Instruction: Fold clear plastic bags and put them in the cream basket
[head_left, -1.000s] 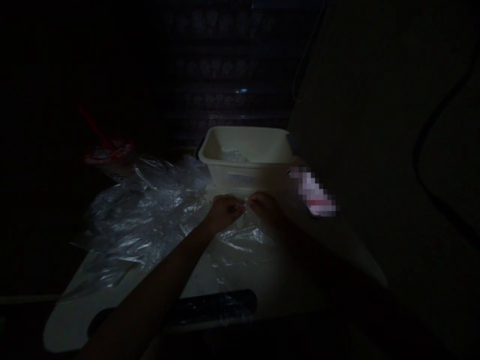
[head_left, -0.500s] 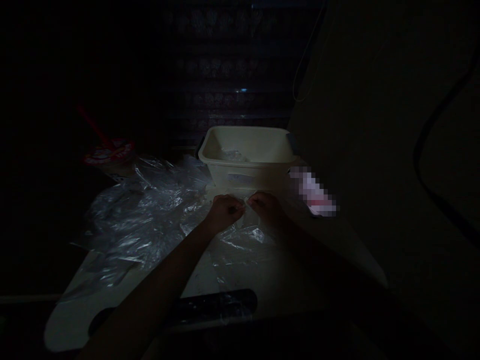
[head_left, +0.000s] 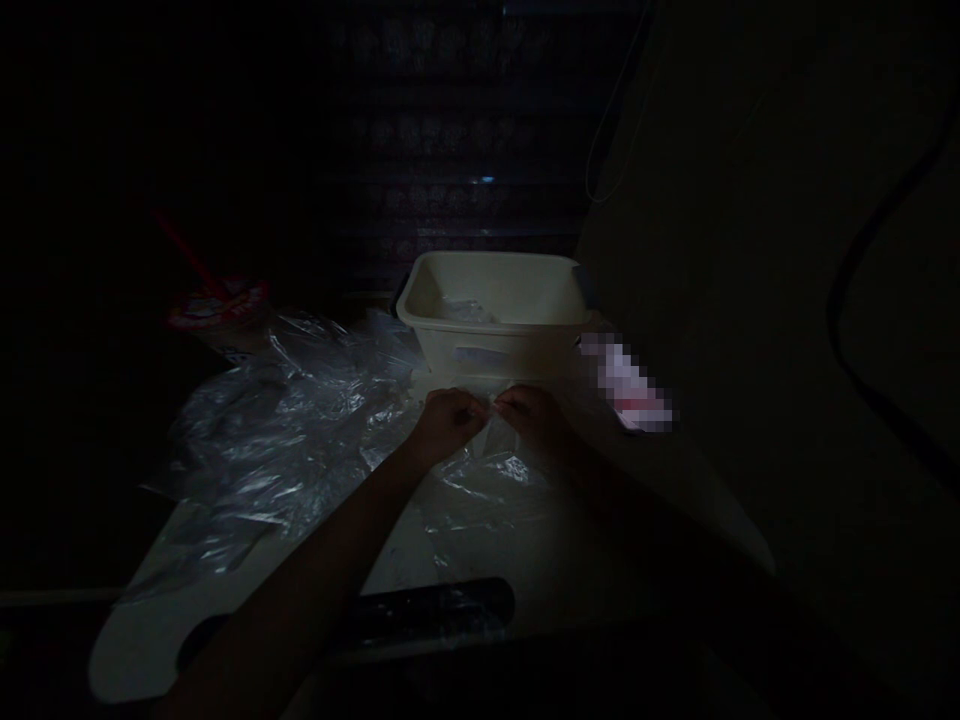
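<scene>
Hands (head_left: 452, 417) on clear film (head_left: 501, 440), plastic (head_left: 466, 311) in tub (head_left: 536, 346)

cream tub (head_left: 532, 350), red straw (head_left: 184, 245), clear plastic (head_left: 514, 467)

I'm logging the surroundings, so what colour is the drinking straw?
The drinking straw is red, best seen in the head view despite dim light.

No text is readable; markings on the cup (head_left: 240, 340) are too dark.
</scene>
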